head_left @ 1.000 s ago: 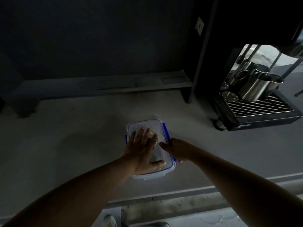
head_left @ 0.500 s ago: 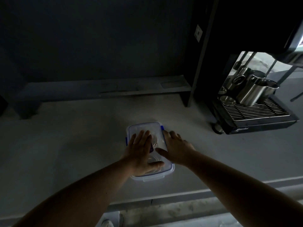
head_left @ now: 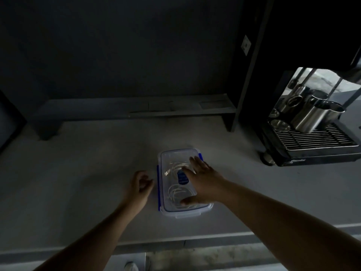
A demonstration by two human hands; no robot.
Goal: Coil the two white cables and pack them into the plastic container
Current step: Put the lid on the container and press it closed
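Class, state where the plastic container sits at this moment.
In the head view, the plastic container sits centre on the counter under the right hand, left hand beside its left edge, coffee machine farther back right.

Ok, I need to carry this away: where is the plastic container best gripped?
Probably by its two long sides, one hand from each side: the plastic container lies flat, long sides left and right, with blue clips there. The smooth lid under the right hand offers no hold.

Right hand flat — left hand curled.
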